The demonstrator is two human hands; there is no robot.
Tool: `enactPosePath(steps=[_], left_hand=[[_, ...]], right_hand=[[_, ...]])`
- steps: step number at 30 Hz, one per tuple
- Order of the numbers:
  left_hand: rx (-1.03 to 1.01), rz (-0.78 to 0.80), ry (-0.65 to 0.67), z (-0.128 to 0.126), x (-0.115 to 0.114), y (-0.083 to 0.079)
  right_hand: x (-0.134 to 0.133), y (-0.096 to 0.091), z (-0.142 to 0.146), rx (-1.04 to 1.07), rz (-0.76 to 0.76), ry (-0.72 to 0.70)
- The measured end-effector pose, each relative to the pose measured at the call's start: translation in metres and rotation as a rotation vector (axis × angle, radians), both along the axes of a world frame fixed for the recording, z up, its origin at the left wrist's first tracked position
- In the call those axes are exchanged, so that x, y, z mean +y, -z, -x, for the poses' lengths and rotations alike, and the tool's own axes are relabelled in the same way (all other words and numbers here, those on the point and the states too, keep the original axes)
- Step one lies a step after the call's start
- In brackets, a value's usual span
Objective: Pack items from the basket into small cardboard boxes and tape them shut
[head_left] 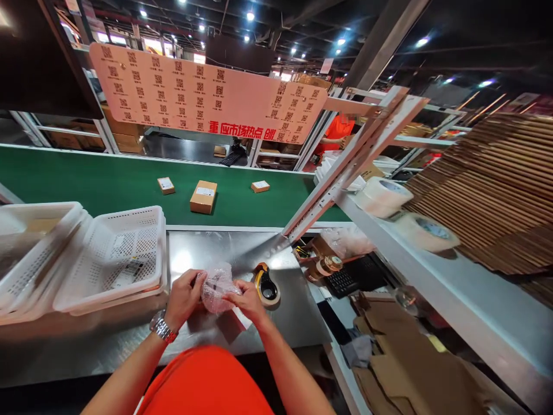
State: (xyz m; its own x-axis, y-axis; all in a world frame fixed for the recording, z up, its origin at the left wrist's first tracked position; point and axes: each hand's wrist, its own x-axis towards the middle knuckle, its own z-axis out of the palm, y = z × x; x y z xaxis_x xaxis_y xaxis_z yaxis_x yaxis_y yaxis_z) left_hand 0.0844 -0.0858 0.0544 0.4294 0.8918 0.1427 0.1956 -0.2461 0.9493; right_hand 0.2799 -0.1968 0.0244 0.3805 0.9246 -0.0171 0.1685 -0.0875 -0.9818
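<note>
Between my two hands is a crumpled piece of clear bubble wrap [217,283], held over the metal worktop [294,323]. My left hand [186,297], with a steel watch on its wrist, is closed on the wrap's left side. On the right side, my right hand [248,301] pinches the wrap with thumb and fingers. Whether something lies inside the wrap I cannot tell. A small white paper or box [242,318] shows partly under my right hand. Just right of that hand lies a yellow and black tape dispenser [265,283].
White perforated baskets [129,230] stand at the left. Beyond the worktop runs a green conveyor belt [108,178] carrying a cardboard box [203,196] and two smaller ones. A metal post [345,167] and a shelf with tape rolls [425,231] rise at the right. A person in orange [334,129] is far behind.
</note>
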Motion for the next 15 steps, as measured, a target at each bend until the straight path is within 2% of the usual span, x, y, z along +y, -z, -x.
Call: enactPosePath(steps=[3, 5, 8, 11, 15], left_hand=[[0.023, 0.041, 0.018, 0.008, 0.002, -0.001], [0.068, 0.037, 0.123, 0.009, 0.000, -0.003], [0.174, -0.057, 0.260, 0.006, -0.006, -0.004], [0.316, -0.170, 0.223, 0.003, -0.010, -0.003], [0.482, -0.286, 0.137, -0.003, -0.009, -0.004]], right_hand=[[-0.009, 0.004, -0.019, 0.018, 0.063, 0.054], [-0.012, 0.005, -0.024, 0.028, 0.079, 0.084], [-0.012, 0.003, -0.022, -0.013, 0.013, 0.130], [-0.010, -0.007, -0.019, -0.168, -0.152, 0.160], [-0.012, -0.014, -0.030, -0.349, -0.336, 0.126]])
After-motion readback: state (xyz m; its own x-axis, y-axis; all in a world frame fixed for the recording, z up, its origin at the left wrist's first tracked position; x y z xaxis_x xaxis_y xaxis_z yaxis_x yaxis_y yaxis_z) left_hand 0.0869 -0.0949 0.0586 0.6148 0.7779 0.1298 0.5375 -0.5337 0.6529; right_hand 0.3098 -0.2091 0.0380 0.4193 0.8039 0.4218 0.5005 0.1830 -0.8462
